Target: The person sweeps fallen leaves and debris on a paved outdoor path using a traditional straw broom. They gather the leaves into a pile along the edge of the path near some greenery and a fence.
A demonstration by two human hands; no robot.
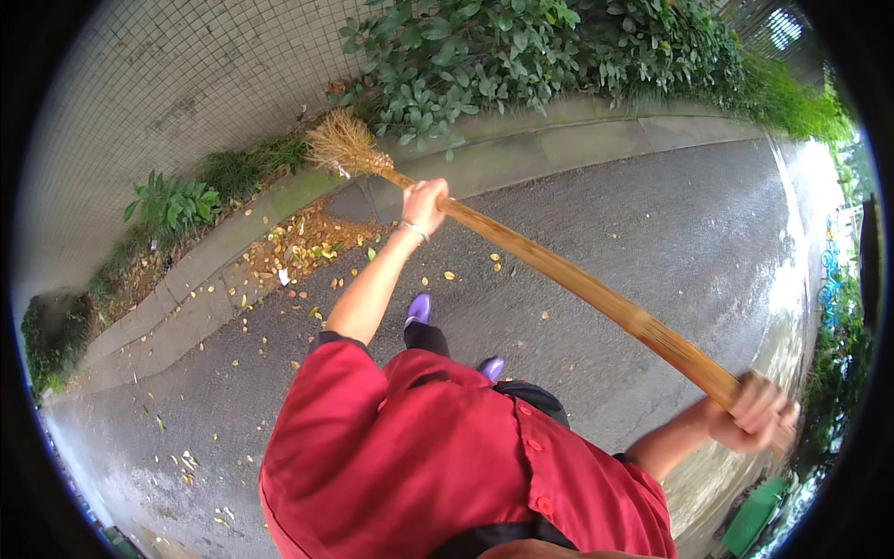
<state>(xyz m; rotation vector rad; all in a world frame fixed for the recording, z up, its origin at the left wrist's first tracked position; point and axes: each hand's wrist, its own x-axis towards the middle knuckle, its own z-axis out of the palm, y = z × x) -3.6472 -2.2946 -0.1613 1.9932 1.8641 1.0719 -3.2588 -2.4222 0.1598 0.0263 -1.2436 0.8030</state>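
A long broom with a bamboo handle [573, 276] slants across the view, held in both of my hands. My left hand [424, 204] wraps the handle close to the broom's head and has a bangle at its wrist. Down at the right, my right hand [758, 414] grips the far end of the handle, slightly blurred. The splayed twig bristles [342, 143] appear over the kerb beside the shrubs; whether they touch the ground I cannot tell. Below the bristles, a heap of yellow and brown fallen leaves [304, 241] lies against the kerb, with a white scrap [283, 277] at its edge.
Damp asphalt [517, 300] spreads around my purple shoes [419, 308], with scattered leaves. A stone kerb [559, 147] curves along a tiled wall [181, 91] and leafy shrubs [475, 63]. Farther off at the lower right stands a green container [756, 513].
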